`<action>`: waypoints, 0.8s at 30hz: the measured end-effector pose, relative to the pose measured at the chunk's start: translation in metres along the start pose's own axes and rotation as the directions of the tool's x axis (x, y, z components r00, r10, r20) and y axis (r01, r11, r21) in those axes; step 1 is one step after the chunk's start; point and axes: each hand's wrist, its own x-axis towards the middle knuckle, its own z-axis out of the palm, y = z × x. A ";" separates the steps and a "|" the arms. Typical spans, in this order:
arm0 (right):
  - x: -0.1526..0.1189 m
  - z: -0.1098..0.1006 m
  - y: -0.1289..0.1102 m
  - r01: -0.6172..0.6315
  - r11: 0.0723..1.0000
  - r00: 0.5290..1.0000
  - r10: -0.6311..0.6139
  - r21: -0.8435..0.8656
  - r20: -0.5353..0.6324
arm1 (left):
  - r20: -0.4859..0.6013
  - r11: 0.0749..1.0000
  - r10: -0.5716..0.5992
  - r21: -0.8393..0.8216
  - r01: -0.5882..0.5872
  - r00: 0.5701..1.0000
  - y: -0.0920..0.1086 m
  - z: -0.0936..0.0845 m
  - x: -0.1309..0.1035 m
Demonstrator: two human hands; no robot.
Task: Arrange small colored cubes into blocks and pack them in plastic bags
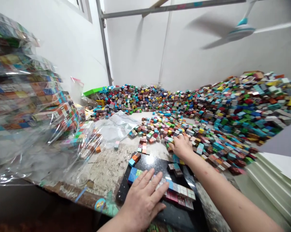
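My left hand [145, 196] lies flat with its fingers spread over a row of small printed blocks [180, 190], partly covering it. The row sits on a glossy black board [126, 187] near the table's front edge. Just beyond it, a dark block pair [175, 169] and an orange-and-blue group of blocks [135, 159] rest on the same board. My right hand [182, 149] reaches past the board to the near edge of a loose block pile [160, 129]. Its fingers bend down among the blocks, and what they grip is hidden.
Heaped blocks [251, 106] rise along the wall at the back and right. A clear plastic bag [118, 125] lies left of the loose pile. Tall stacks of plastic-wrapped blocks [26, 93] stand at left. A fan [240, 32] hangs upper right. Pale green ridged material [271, 187] borders the right.
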 end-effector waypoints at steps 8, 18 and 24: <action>0.001 0.004 0.006 0.002 0.996 1.000 -0.002 0.085 0.000 | 0.020 0.999 -0.023 -0.045 0.024 1.000 -0.001 0.000 0.000; -0.070 -0.032 0.022 0.130 0.935 0.990 -0.143 0.330 0.016 | 0.008 0.994 -0.051 -0.092 0.052 0.999 0.002 0.002 0.000; -0.123 -0.048 0.011 0.139 0.826 0.984 -0.175 0.547 0.014 | 0.014 0.994 -0.051 -0.094 0.052 0.999 0.002 0.000 -0.001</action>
